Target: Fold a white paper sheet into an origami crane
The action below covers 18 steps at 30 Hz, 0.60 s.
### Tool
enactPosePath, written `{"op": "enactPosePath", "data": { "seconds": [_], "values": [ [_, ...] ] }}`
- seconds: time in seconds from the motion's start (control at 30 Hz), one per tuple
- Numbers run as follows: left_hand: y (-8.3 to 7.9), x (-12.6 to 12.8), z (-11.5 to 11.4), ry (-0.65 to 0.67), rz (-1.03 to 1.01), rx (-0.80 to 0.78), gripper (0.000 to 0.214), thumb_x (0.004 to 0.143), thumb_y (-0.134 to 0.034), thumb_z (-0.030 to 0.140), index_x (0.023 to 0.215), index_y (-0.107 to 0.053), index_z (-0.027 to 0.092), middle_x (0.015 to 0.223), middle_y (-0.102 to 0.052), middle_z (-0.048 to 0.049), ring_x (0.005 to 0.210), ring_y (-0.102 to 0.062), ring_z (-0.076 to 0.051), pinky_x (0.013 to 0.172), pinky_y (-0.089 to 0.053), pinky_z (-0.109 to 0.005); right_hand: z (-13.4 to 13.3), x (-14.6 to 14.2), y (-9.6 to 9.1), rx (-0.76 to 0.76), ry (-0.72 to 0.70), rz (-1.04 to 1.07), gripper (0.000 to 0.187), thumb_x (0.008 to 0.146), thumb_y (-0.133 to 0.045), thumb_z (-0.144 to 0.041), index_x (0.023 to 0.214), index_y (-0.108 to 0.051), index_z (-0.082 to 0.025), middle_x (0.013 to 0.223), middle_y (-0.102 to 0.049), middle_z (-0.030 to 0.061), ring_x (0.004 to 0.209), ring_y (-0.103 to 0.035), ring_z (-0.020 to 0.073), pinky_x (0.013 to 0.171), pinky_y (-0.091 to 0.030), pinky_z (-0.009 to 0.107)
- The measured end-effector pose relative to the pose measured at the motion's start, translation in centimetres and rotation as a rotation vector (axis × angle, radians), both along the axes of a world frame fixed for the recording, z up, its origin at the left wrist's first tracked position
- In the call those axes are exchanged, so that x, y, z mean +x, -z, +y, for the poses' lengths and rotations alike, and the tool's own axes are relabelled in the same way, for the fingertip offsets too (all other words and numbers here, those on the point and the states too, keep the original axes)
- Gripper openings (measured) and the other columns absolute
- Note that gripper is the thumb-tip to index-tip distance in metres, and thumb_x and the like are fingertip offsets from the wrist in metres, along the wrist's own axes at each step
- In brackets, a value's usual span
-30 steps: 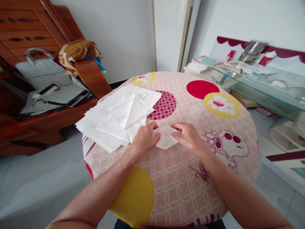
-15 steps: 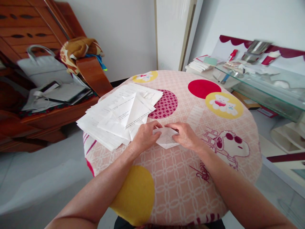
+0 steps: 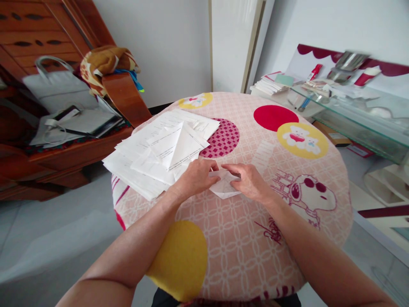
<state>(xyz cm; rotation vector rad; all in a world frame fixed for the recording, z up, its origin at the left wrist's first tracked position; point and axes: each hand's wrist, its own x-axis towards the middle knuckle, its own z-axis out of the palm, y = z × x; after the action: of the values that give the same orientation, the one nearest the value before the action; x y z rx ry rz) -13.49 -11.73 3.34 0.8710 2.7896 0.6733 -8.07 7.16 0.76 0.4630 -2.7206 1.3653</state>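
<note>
A small folded sheet of white paper (image 3: 224, 187) lies on the cloth-covered round table (image 3: 243, 238), creased across its face. My left hand (image 3: 201, 175) is closed on its left edge, thumb on top and fingers at the far side. From the right, my right hand (image 3: 248, 180) grips the same paper with thumb and curled fingers; the fingertips are partly hidden. Just beyond my left hand, a folded paper piece (image 3: 182, 147) with printed lines rests on a spread stack of printed sheets (image 3: 137, 172).
To the left stands a wooden bench (image 3: 119, 98) bearing a grey bag (image 3: 60, 85), a notebook and a brown cloth (image 3: 105, 64). At right is a glass shelf (image 3: 358, 119) with papers, a red tube and a metal pot (image 3: 351, 62).
My left hand has shifted slightly along the paper's left edge. My right hand stays nearly in place, and the view has tilted a little.
</note>
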Motion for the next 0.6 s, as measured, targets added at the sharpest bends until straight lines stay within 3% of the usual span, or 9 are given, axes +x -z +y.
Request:
{"op": "enactPosePath", "data": {
  "seconds": [0.1,0.2,0.4,0.6],
  "values": [
    [-0.1,-0.5,0.8,0.066,0.099,-0.129,0.019,0.078,-0.065,0.029,0.091,-0.073,0.018,0.085,-0.074,-0.007,0.083,-0.068,-0.024,0.077,-0.048,-0.032,0.0,0.0,-0.4,0.003,-0.027,0.035,0.059,0.068,-0.053,0.001,0.119,-0.072,-0.023,0.114,-0.075,0.0031,0.101,-0.071,0.0222,0.083,-0.055,0.03],
    [0.2,-0.7,1.4,0.056,0.182,-0.217,0.02,0.08,-0.063,0.029,0.092,-0.073,0.017,0.085,-0.074,-0.0092,0.086,-0.068,-0.026,0.078,-0.048,-0.034,-0.1,0.0,-0.4,0.007,-0.019,0.041,0.06,0.068,-0.053,0.002,0.12,-0.071,-0.022,0.112,-0.076,0.0035,0.097,-0.071,0.0212,0.081,-0.053,0.028],
    [0.2,-0.4,1.3,0.028,0.139,-0.185,0.016,0.079,-0.059,0.022,0.084,-0.074,0.019,0.082,-0.074,-0.0074,0.084,-0.068,-0.025,0.075,-0.048,-0.032,-0.1,-0.2,0.2,-0.03,0.002,0.054,0.061,0.067,-0.055,0.001,0.123,-0.069,-0.02,0.115,-0.075,0.0066,0.101,-0.071,0.0226,0.083,-0.054,0.03],
    [0.0,-0.1,1.5,0.015,0.162,-0.211,0.019,0.082,-0.057,0.023,0.09,-0.074,0.017,0.086,-0.074,-0.0102,0.087,-0.069,-0.027,0.076,-0.049,-0.034,-0.2,-0.1,0.1,-0.02,0.003,0.059,0.056,0.07,-0.056,-0.002,0.121,-0.07,-0.019,0.109,-0.076,0.0067,0.096,-0.072,0.0225,0.08,-0.054,0.03]
  ]
}}
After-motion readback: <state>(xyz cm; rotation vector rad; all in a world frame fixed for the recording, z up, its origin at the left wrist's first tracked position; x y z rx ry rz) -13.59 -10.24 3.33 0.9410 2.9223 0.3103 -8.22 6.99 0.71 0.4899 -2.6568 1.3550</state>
